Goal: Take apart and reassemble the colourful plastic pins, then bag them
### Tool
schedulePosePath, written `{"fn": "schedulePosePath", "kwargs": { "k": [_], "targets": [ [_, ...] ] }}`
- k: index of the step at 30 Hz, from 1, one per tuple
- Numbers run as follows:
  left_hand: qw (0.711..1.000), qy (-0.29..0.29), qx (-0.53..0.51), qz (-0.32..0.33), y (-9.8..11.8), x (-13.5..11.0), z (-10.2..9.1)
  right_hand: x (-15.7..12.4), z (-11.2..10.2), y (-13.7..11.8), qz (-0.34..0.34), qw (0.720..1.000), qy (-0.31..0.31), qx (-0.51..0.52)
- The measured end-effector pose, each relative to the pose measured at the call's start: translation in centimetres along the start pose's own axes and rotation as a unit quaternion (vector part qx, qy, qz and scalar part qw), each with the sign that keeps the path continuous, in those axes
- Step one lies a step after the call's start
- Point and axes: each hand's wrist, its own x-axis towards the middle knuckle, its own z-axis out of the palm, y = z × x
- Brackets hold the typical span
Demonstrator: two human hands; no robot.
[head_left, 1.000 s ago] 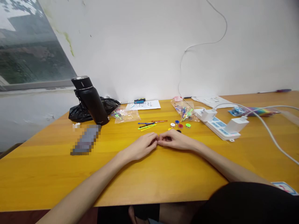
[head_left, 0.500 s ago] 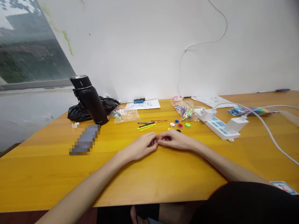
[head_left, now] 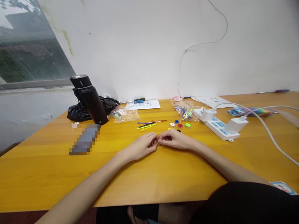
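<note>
My left hand [head_left: 143, 147] rests on the table with its fingers curled and pinched. Against it, fingertip to fingertip, is my right hand [head_left: 175, 140], also pinched closed. Whatever lies between the fingertips is hidden or too small to make out. Just beyond my left hand lie several thin coloured plastic sticks with pointed ends [head_left: 146, 126], among them a red one [head_left: 159, 120]. Past my right hand sit small round discs: a white disc [head_left: 172, 124], a blue disc [head_left: 177, 121], a red disc [head_left: 180, 126] and a green disc [head_left: 187, 125]. A black disc [head_left: 178, 130] is partly covered.
A black bottle [head_left: 92, 101] stands by a black plastic bag [head_left: 78, 114], with a pixelated flat object [head_left: 85, 140] in front. Clear bags [head_left: 128, 115] of small parts, a screwdriver [head_left: 139, 100] and papers [head_left: 151, 104] lie behind. A power strip [head_left: 220, 129] with cables is at right.
Both hands hold the same place and the same pinched pose. Below the table edge, a foot has shifted slightly left.
</note>
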Motion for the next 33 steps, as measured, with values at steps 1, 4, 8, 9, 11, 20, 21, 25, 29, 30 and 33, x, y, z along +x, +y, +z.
{"fn": "schedulePosePath", "kwargs": {
  "k": [1,4,8,9,11,20,21,25,29,30,33],
  "targets": [
    [1.000,0.000,0.000,-0.001,-0.01,0.00,0.01,0.01,0.00,0.01,-0.001,1.000,0.000,0.002],
    [1.000,-0.003,-0.002,-0.002,-0.01,0.01,0.00,0.04,0.05,0.05,0.002,1.000,0.001,0.006],
    [1.000,-0.007,-0.004,-0.004,0.05,-0.01,-0.08,0.03,0.12,0.12,0.003,1.000,0.007,0.009],
    [1.000,-0.007,-0.004,-0.005,0.06,-0.02,-0.09,0.01,0.13,0.13,0.004,1.000,0.008,0.010],
    [1.000,-0.005,-0.005,-0.004,0.05,-0.04,-0.10,0.00,0.13,0.15,0.005,1.000,0.006,0.011],
    [1.000,-0.003,0.004,-0.006,-0.33,-0.06,0.08,0.04,0.12,0.33,0.002,1.000,0.004,0.014],
    [1.000,-0.002,0.006,-0.005,-0.35,-0.05,0.11,0.03,0.12,0.30,0.001,1.000,0.003,0.014],
    [1.000,0.006,0.017,0.003,-0.31,-0.01,0.23,0.02,0.10,0.06,-0.002,1.000,-0.003,0.017],
    [1.000,0.006,0.018,0.001,-0.19,0.02,0.27,0.04,0.07,-0.06,-0.002,1.000,-0.010,0.010],
    [1.000,0.005,0.018,0.001,-0.16,0.02,0.27,0.04,0.07,-0.05,-0.002,1.000,-0.010,0.009],
    [1.000,0.006,0.021,-0.002,-0.12,0.02,0.27,0.07,0.09,0.05,-0.007,1.000,-0.009,0.010]
  ]
}}
